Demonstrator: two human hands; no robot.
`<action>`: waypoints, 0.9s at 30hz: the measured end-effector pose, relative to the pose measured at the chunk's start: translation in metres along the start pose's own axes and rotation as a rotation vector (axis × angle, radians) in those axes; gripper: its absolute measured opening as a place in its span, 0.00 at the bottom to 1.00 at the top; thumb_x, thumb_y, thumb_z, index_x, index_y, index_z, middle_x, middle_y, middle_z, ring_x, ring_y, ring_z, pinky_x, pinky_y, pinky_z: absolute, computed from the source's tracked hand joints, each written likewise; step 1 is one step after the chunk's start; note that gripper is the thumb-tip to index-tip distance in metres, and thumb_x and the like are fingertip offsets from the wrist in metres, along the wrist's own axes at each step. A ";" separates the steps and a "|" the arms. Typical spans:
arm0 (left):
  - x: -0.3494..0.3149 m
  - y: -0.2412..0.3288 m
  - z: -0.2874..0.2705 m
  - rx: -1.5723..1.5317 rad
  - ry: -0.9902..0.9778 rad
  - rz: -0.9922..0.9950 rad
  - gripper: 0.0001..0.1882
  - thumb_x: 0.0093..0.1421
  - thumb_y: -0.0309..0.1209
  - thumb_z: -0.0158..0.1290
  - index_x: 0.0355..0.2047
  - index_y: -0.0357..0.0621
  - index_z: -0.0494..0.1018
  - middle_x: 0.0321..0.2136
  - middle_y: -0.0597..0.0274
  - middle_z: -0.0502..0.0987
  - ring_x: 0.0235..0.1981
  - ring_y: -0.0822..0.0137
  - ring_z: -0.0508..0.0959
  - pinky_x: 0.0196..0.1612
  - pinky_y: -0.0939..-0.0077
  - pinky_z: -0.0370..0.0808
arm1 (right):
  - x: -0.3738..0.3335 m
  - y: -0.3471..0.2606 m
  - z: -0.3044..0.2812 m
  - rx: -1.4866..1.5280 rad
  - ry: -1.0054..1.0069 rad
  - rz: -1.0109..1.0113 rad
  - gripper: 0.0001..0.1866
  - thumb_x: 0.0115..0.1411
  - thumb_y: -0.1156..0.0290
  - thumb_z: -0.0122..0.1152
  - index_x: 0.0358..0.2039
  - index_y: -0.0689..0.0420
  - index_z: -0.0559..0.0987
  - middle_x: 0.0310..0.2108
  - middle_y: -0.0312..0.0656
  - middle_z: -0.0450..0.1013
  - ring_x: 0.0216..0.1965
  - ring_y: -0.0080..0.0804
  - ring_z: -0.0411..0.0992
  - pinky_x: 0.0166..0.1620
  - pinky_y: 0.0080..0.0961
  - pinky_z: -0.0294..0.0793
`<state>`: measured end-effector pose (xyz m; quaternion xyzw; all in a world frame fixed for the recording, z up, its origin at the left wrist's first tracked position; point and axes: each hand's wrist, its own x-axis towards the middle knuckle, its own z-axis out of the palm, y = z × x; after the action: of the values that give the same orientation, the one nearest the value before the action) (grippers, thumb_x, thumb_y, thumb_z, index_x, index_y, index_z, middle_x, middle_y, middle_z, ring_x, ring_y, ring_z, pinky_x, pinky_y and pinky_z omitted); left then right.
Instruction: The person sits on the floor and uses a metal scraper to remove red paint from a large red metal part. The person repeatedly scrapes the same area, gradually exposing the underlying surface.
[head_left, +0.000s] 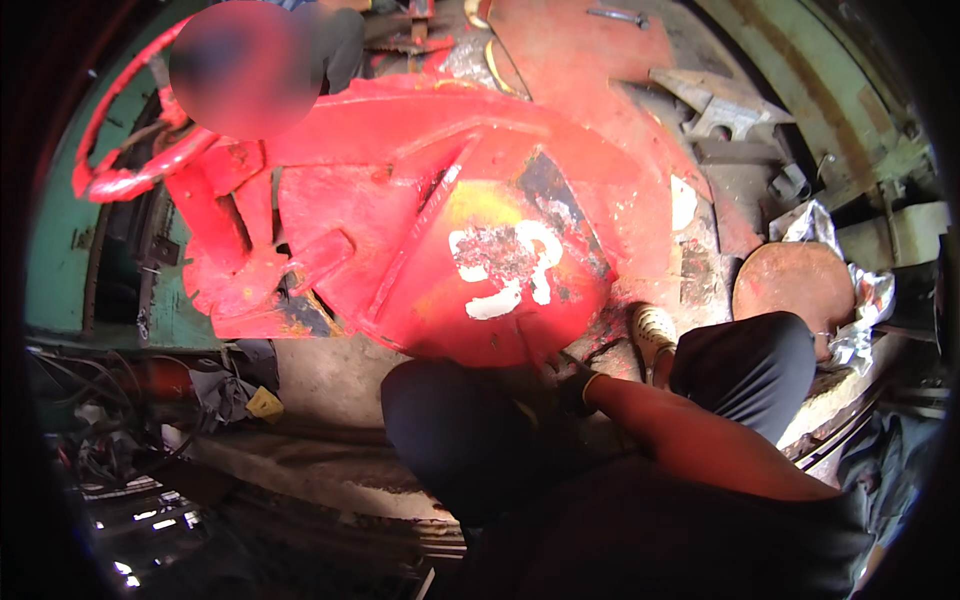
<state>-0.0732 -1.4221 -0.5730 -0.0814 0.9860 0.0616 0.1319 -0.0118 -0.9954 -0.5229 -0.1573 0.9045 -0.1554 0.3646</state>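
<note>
A large red-painted metal piece lies in front of me, its curved body patched with yellow and dark bare spots and with white painted marks. My right hand, which looks dark or gloved, is low by its near edge, between my knees. Shadow hides the fingers, so I cannot make out whether they grip anything. A yellowish band circles that wrist. My left hand does not show. On the far left, a red spoked wheel rises beside the painted piece.
A round brownish disc sits to the right beside crumpled foil. Farther back are an anvil-shaped metal block and a wrench. Cables and rags lie at left. A person is partly visible at the upper left, beside a blurred patch.
</note>
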 end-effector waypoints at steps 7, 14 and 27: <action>0.062 0.121 -0.144 -0.706 0.728 0.527 0.21 0.61 0.30 0.52 0.55 0.39 0.69 0.63 0.37 0.59 0.62 0.40 0.62 0.62 0.51 0.61 | -0.070 -0.043 -0.127 0.094 -0.389 0.076 0.17 0.52 0.60 0.57 0.39 0.54 0.83 0.39 0.47 0.80 0.43 0.46 0.77 0.47 0.42 0.74; 0.061 0.183 -0.294 -1.081 0.813 0.638 0.13 0.65 0.23 0.49 0.48 0.33 0.72 0.56 0.45 0.69 0.56 0.53 0.70 0.59 0.63 0.66 | -0.177 -0.036 -0.191 -0.025 -0.051 0.045 0.18 0.50 0.59 0.60 0.38 0.56 0.82 0.35 0.50 0.78 0.37 0.48 0.76 0.40 0.44 0.74; -0.052 0.323 -0.395 -0.666 -0.185 1.113 0.17 0.70 0.36 0.47 0.52 0.37 0.73 0.46 0.59 0.77 0.44 0.68 0.77 0.50 0.74 0.73 | -0.294 -0.033 -0.243 0.714 1.261 -0.354 0.10 0.56 0.74 0.65 0.39 0.59 0.82 0.44 0.45 0.78 0.48 0.34 0.74 0.53 0.31 0.73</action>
<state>-0.1794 -1.1547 -0.1480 0.4103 0.7937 0.4292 0.1322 0.0225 -0.8676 -0.1635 -0.0538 0.7978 -0.5568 -0.2249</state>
